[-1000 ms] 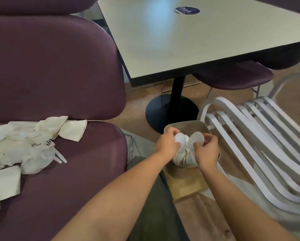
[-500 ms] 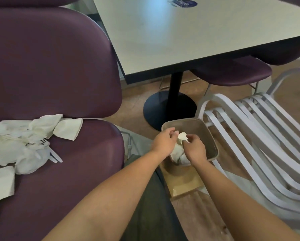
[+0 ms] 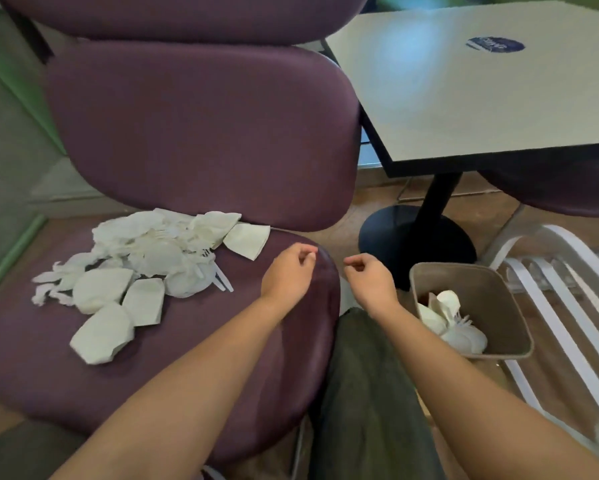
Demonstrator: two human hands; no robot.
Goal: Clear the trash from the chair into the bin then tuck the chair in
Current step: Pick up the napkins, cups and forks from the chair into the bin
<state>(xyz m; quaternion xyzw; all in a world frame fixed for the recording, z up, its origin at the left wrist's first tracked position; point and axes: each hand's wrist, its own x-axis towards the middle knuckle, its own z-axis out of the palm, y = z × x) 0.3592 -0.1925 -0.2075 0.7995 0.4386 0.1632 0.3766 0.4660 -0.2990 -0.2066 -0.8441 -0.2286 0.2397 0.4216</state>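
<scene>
Trash (image 3: pixel 142 275), a loose heap of crumpled white napkins, folded paper pieces and thin plastic forks, lay on the left half of the seat of the chair (image 3: pixel 201 140), whose rounded cushions were smooth plum vinyl. More white paper and a fork sat inside the bin (image 3: pixel 499 289), a tapered taupe tub with rounded corners on the floor beside the chair. The left hand (image 3: pixel 287 271) hovered over the seat's right edge, fingers loosely curled, holding nothing. The right hand (image 3: pixel 371 277) hung between seat and bin, likewise loosely curled and empty.
</scene>
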